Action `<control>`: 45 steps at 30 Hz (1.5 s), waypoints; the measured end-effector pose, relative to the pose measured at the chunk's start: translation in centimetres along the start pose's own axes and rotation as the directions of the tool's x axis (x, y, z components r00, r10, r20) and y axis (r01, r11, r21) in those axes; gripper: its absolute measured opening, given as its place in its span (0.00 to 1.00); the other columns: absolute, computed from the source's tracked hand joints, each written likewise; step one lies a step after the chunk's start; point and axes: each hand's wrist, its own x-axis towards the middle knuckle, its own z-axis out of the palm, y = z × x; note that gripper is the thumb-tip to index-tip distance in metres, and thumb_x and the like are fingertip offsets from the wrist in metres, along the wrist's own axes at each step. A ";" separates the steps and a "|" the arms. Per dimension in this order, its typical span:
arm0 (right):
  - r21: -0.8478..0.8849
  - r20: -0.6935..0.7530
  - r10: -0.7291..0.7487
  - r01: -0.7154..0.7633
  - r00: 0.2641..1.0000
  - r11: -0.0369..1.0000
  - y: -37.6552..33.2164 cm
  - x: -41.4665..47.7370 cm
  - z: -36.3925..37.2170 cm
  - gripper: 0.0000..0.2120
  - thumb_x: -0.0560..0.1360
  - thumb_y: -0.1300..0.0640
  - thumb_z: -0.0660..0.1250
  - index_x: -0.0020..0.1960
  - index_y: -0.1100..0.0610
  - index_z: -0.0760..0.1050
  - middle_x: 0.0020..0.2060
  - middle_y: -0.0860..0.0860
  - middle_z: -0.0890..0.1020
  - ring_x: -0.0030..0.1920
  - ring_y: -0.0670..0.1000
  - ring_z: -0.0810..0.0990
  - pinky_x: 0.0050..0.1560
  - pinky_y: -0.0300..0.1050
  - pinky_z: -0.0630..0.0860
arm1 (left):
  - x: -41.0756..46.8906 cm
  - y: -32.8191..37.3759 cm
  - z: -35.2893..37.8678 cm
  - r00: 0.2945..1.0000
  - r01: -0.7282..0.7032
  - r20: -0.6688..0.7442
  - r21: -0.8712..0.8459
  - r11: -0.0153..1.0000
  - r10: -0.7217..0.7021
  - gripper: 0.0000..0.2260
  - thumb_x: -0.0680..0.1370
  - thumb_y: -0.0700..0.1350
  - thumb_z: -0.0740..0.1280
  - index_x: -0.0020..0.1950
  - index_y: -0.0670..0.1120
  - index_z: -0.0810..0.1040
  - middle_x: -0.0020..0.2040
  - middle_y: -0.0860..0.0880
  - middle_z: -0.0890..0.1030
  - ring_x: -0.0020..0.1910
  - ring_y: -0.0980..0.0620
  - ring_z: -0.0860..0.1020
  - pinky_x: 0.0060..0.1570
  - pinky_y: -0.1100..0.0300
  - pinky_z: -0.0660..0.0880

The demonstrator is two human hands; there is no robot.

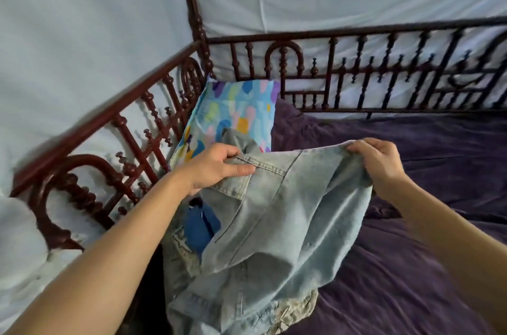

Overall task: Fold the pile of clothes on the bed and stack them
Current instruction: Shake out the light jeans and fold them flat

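Both hands hold up a light-wash denim garment (288, 225) over the left part of the bed. Left hand (216, 167) pinches a stitched edge of the denim between the thumb and curled fingers, just above a patch pocket (233, 186), and its bare forearm runs in from the lower left. Right hand (378, 161) is further right at about the same height, fingers curled over the top edge of the cloth and bunching it; its forearm comes in from the lower right and is somewhat blurred. Between the two hands the upper edge of the garment stretches in a shallow arc, and the rest hangs in loose folds. Its lower part lies crumpled on the purple sheet (411, 266) at the bottom of the view, where a frayed, paler patch (297, 304) shows. Whether it is a pair of jeans or a jacket cannot be told. A dark blue cloth (201, 227) shows below the left wrist, partly hidden behind the denim. Behind the left hand a pillow (236, 112) with a bright pattern of blue, yellow, pink and purple lies in the bed's corner, against the side railing. That railing (356, 71), of dark red turned wood, runs along the left side and the far side of the bed and meets at a tall corner post (192, 5). White fabric (82, 32) hangs behind the rails on both sides, and the purple sheet spreads wrinkled to the right.
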 end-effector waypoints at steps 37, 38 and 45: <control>0.601 -0.198 -0.095 0.198 0.976 0.774 -23.6 -11.6 -12.6 0.22 0.76 0.61 0.54 0.24 0.53 0.64 0.18 0.47 0.66 0.22 0.47 0.68 0.26 0.37 0.65 | -4.5 10.5 8.4 0.973 -0.196 0.063 -0.267 0.943 0.220 0.08 0.75 0.36 0.67 0.53 0.39 0.82 0.49 0.41 0.84 0.49 0.46 0.83 0.47 0.55 0.80; 0.586 -0.251 -0.067 0.206 0.966 0.784 -22.7 -11.6 -13.4 0.21 0.76 0.61 0.55 0.24 0.53 0.66 0.19 0.48 0.68 0.23 0.48 0.69 0.26 0.36 0.66 | -3.8 10.9 7.3 0.977 -0.201 0.015 -0.246 0.948 0.211 0.06 0.76 0.37 0.66 0.49 0.38 0.82 0.45 0.42 0.85 0.44 0.48 0.83 0.41 0.57 0.79; -0.443 -0.439 0.111 -0.323 0.891 0.836 -11.0 -11.6 -18.1 0.07 0.75 0.59 0.64 0.43 0.59 0.80 0.36 0.55 0.84 0.37 0.52 0.82 0.40 0.47 0.76 | -1.5 16.7 5.9 0.946 -0.277 -0.111 0.204 0.939 0.304 0.10 0.67 0.51 0.65 0.30 0.46 0.72 0.29 0.50 0.72 0.32 0.50 0.71 0.36 0.57 0.65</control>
